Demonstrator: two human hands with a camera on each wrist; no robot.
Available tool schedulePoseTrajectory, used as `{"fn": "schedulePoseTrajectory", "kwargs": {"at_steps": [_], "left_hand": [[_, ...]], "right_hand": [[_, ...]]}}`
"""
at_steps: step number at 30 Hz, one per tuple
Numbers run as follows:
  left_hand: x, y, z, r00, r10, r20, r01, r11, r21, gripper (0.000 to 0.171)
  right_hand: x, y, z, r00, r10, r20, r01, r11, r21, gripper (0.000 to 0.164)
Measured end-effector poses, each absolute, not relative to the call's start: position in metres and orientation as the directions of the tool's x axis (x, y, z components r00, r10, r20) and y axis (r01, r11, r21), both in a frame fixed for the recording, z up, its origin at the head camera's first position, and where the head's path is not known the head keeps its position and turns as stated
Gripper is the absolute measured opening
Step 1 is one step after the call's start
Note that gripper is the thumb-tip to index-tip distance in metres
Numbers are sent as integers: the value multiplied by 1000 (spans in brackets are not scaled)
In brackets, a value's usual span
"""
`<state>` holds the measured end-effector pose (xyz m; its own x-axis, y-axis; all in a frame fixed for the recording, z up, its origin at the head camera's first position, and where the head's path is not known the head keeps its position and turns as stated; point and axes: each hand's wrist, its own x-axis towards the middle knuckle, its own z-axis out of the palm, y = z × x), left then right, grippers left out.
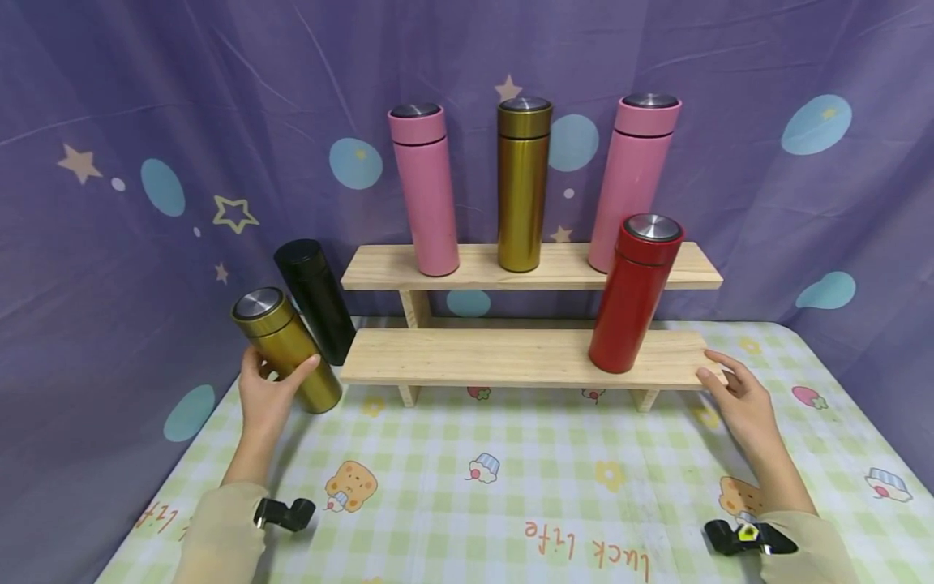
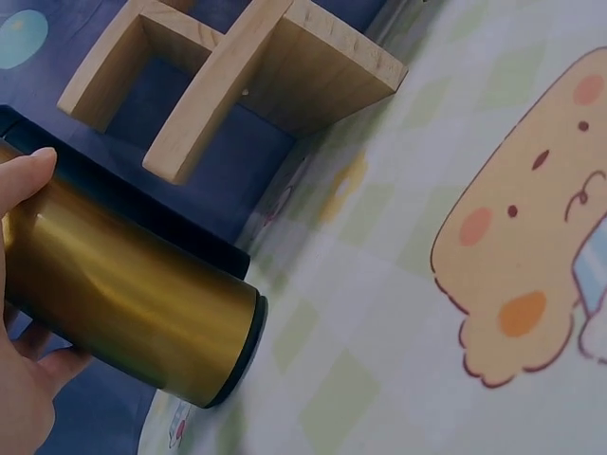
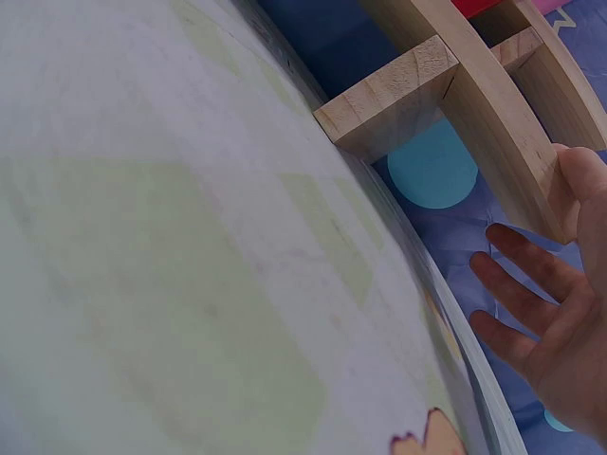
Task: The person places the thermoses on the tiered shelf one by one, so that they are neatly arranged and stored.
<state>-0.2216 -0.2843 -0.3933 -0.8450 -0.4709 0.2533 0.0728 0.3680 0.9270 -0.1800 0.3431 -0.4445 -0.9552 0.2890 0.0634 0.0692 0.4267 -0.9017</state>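
My left hand (image 1: 267, 391) holds a gold thermos (image 2: 142, 294) near its middle, thumb on one side and fingers round the other. The thermos leans, with its silver-topped lid up; its base is close to the tablecloth, and I cannot tell whether it touches. Just behind it stands a black thermos (image 1: 315, 300). My right hand (image 1: 744, 401) touches the right end of the two-tier wooden shelf's lower board (image 1: 467, 357) with thumb and index finger, the other fingers (image 3: 517, 289) spread loosely below. A red thermos (image 1: 633, 300) stands on that board's right part.
On the upper board (image 1: 474, 268) stand a pink thermos (image 1: 430, 199) at left, another gold thermos (image 1: 522, 195) in the middle and a second pink thermos (image 1: 631, 182) at right. A green-checked tablecloth (image 1: 540, 487) covers the table. Behind hangs a purple curtain (image 1: 452, 49).
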Motion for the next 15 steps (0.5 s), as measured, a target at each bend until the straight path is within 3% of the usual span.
{"fn": "schedulePoseTrajectory", "kwargs": {"at_steps": [15], "left_hand": [[-206,-282,-384,-769,-530,358,176,363,915,68]], "right_hand": [[-180,341,-443,-953,296,56,89,454,-886,62]]}}
